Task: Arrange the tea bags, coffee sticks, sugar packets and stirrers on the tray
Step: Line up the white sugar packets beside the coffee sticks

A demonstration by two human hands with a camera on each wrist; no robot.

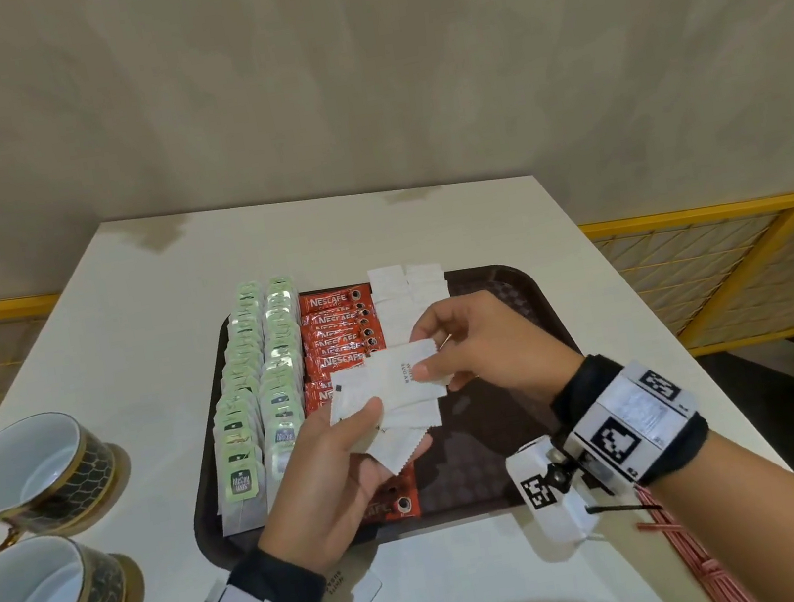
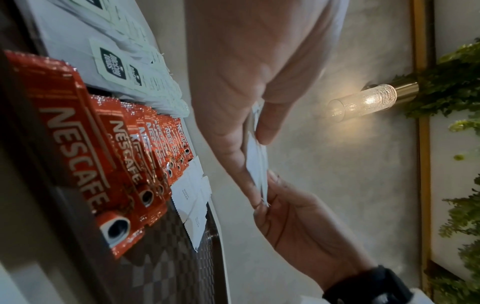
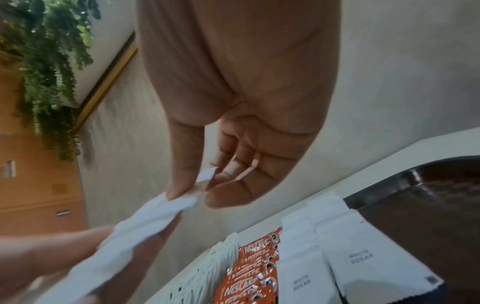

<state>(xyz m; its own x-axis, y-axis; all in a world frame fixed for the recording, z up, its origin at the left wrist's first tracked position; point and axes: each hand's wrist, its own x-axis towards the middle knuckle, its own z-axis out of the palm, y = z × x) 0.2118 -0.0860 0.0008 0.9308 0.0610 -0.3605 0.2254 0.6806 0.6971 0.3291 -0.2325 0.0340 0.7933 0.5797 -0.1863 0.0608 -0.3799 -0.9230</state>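
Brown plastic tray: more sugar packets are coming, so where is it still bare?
Bare: the brown plastic tray right of the white sugar packets. Crowded: green-tagged tea bags and red coffee sticks fill its left.

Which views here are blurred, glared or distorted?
Head view: sharp, wide-angle bend at the table edges, soft glare on the tea bags. Left wrist view: lamp flares bright, near coffee sticks soft. Right wrist view: left hand and its sugar packets motion-blurred.
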